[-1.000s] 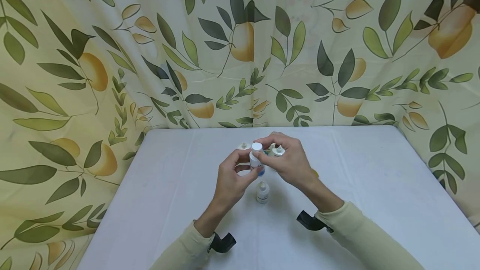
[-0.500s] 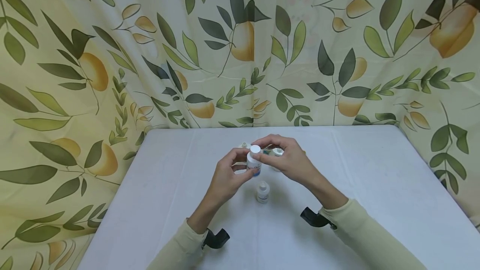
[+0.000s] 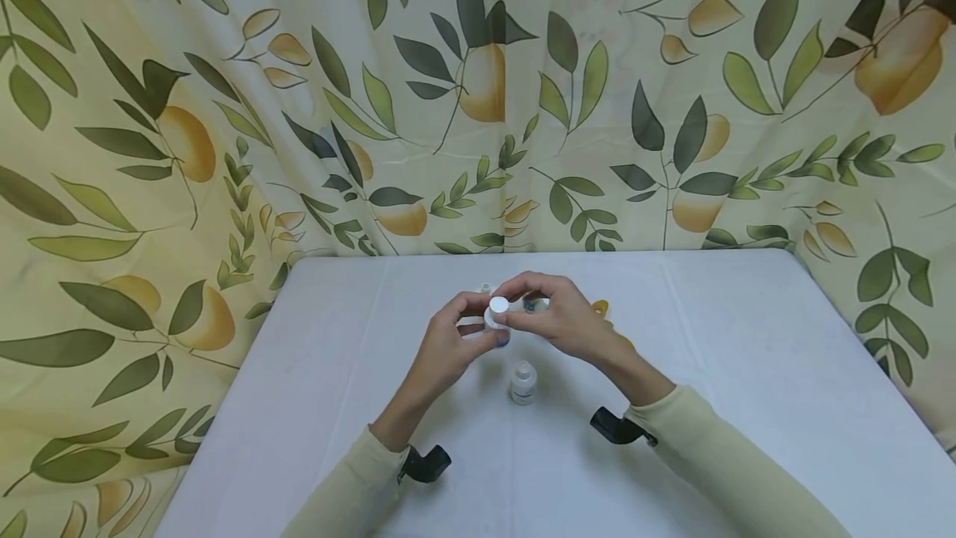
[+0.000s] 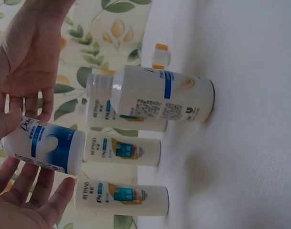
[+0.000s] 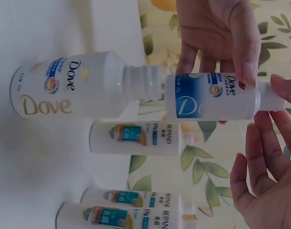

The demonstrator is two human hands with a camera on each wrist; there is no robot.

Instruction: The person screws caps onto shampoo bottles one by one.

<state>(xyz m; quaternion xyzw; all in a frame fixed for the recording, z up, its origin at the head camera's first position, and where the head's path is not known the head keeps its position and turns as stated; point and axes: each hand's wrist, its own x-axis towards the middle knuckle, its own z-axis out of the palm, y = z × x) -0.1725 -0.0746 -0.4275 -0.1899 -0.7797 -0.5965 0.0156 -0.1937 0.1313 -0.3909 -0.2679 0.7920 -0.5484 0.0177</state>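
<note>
In the head view, my left hand [image 3: 446, 343] grips a small white and blue Dove bottle [image 4: 52, 145] by its body, above the table. My right hand [image 3: 563, 320] pinches the bottle's white cap [image 3: 499, 305] between thumb and fingers. The right wrist view shows the cap [image 5: 270, 97] sitting on the bottle's neck. Nearer to me and below the hands stands a second, white Dove bottle [image 3: 524, 384] upright, its ribbed neck [image 5: 144, 82] bare of a cap. Fingers hide part of the held bottle.
Several white REPAND bottles [image 5: 136, 138] with teal and orange labels stand upright behind the hands. A small white and orange piece [image 4: 161, 56] lies on the white table [image 3: 358, 405] beyond. A leaf-and-fruit patterned curtain [image 3: 299, 106] hangs behind the table's far edge.
Both hands have moved slightly left and nearer with the bottle between them. The right hand stays at the cap. The standing Dove bottle has not moved.
</note>
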